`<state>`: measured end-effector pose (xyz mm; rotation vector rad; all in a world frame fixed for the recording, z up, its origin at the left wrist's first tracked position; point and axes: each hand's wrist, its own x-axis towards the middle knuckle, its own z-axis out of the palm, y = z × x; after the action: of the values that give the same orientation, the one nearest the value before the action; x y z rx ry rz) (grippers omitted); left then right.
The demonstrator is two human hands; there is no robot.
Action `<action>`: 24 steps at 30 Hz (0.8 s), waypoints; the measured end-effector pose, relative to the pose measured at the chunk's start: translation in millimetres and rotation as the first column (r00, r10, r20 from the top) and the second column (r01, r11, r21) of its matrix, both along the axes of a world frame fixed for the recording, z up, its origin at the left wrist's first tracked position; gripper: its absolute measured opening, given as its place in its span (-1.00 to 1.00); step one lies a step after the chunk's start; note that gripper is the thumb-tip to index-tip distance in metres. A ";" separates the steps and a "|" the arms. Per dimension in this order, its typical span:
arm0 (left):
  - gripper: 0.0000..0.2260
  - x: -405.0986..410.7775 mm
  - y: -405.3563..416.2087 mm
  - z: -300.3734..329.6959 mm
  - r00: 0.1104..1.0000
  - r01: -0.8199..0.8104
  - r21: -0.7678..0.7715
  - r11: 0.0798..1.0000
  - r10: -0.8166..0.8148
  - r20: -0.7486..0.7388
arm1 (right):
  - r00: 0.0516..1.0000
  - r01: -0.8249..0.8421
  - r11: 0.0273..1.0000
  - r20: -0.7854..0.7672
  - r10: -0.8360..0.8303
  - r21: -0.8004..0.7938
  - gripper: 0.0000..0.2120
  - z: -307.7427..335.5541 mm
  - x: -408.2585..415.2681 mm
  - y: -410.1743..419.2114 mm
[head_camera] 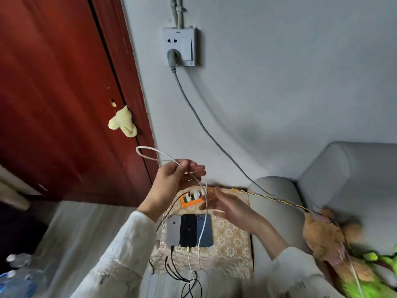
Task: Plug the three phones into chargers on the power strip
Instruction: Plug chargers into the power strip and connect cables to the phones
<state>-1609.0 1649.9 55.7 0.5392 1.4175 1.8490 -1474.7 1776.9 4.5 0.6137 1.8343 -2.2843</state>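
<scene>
Three phones lie face down side by side on a patterned cloth [232,239]: a grey phone [173,230], a black phone [188,230] and a dark blue phone [206,230]. Each has a cable at its near end. An orange power strip [186,203] with white chargers [195,194] sits beyond them. My left hand [174,179] is raised above the strip, shut on a looped white cable [150,154] that hangs down toward the blue phone. My right hand [227,206] hovers open to the right of the strip, fingers spread, blurred.
A grey cord [206,130] runs from a wall socket [179,46] down to the right. A red door [64,93] stands on the left, a grey sofa [343,179] on the right with a plush toy [322,235]. Black cables [189,284] trail off the cloth's near edge.
</scene>
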 end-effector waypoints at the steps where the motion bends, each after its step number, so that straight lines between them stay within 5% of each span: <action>1: -0.74 -5.8 -0.8 2.5 0.997 -0.041 0.053 0.998 0.037 0.064 | 0.999 -0.053 0.998 0.003 0.053 0.037 -0.61 -0.2 1.0 -0.2; 5: -0.74 -37.8 -10.8 3.7 0.935 -0.288 0.172 0.942 0.238 0.262 | 0.991 -0.128 0.948 0.078 0.110 0.291 -0.89 1.3 7.1 11.5; 8: -0.72 -59.4 -26.5 -6.2 0.861 -0.416 0.086 0.905 0.361 0.358 | 0.997 0.030 0.913 0.057 -0.059 0.406 -0.88 -0.1 16.5 26.5; 10: -0.66 -61.9 -34.5 -14.8 0.899 -0.328 -0.219 0.919 0.375 0.224 | 0.984 0.162 0.889 -0.006 -0.176 0.427 -0.88 4.5 19.9 33.2; 13: -0.62 -49.0 -35.7 -26.0 0.979 -0.204 -0.607 0.768 0.151 -0.138 | 0.979 0.201 0.836 -0.082 -0.185 0.511 -0.88 21.1 11.4 35.7; 17: -0.88 -26.0 -23.1 -25.0 0.763 -0.408 -0.430 0.806 0.042 -0.645 | 0.994 0.082 0.798 -0.105 -0.023 0.597 -0.84 44.5 -6.5 24.0; 19: -0.66 -14.9 -14.5 -23.9 0.734 -0.133 -0.496 0.858 -0.251 -0.631 | 0.995 0.034 0.780 -0.091 0.030 0.625 -0.84 48.4 -11.3 18.0; 21: -0.68 -2.0 -9.2 -22.7 0.718 0.106 -0.554 0.826 -0.449 -0.532 | 0.994 0.056 0.780 -0.107 0.014 0.623 -0.86 49.9 -13.5 16.6; 24: -0.87 7.5 -11.6 -23.3 0.788 0.085 -0.412 0.907 -0.314 -0.529 | 0.994 0.050 0.726 -0.107 0.032 0.686 -0.88 48.1 -10.3 22.6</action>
<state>-1601.5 1638.4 32.4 1.0863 1.9652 1.2294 -1485.1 1799.5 52.6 0.5753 2.7545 -1.5881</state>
